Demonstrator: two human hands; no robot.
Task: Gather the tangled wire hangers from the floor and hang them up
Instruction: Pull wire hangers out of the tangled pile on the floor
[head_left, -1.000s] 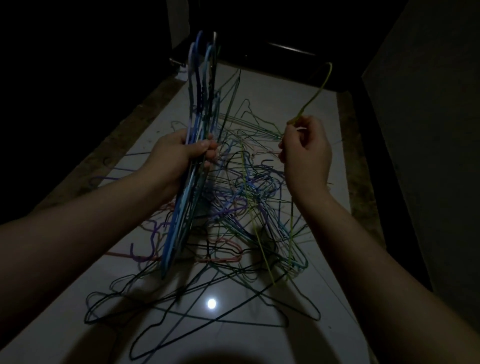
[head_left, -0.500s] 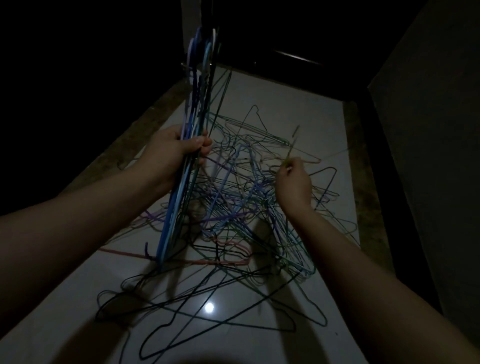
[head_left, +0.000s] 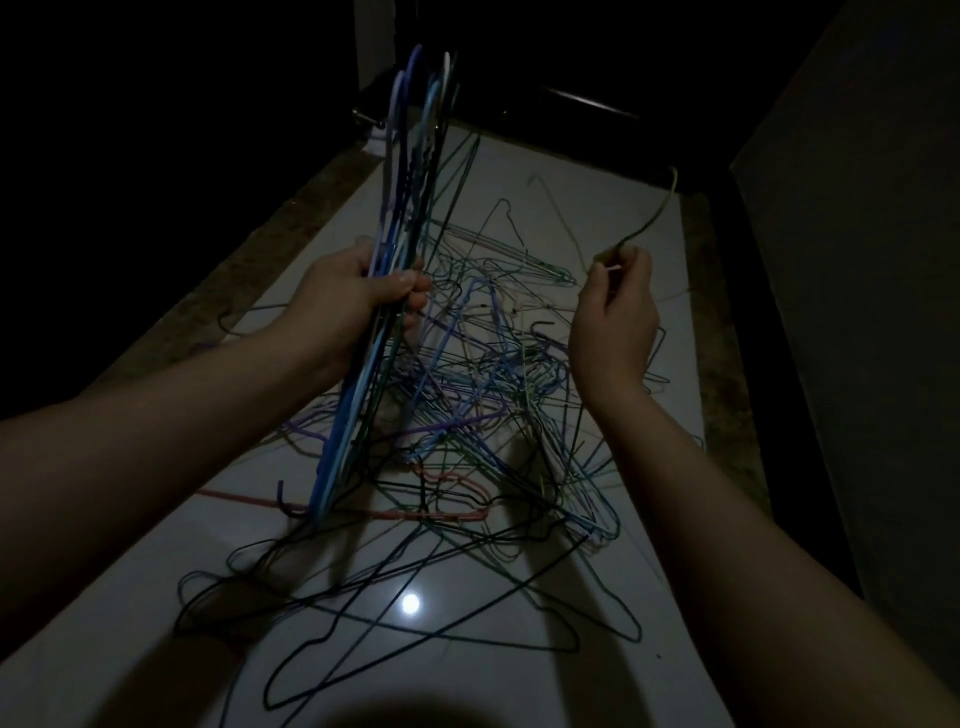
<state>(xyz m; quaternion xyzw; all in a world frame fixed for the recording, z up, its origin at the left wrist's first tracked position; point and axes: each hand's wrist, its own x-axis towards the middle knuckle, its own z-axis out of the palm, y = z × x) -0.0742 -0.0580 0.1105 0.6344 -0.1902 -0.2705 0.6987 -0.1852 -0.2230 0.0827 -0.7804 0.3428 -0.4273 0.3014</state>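
Clamping the gathered wire hangers (head_left: 402, 176) upright, the left hand (head_left: 353, 301) holds them clear of the floor tangle (head_left: 483, 395). The right hand (head_left: 615, 322) pinches what seems to be one green hanger (head_left: 660, 215), likely to tease it free.

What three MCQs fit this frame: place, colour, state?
1. Where is the gathered hanger bundle? A) in the left hand B) on a rail C) in a basket
2. What colour is the thick hanger on the floor under the bundle's lower end? A) yellow B) pinkish red C) white
3. What is the grip of the right hand doing? A) flat on the floor B) empty fist C) pinching one pale wire hanger
Key: 1A, the hand wraps the upright bundle; 2B, its reddish bar crosses beneath; 3C, a single wire rises from the pinch.
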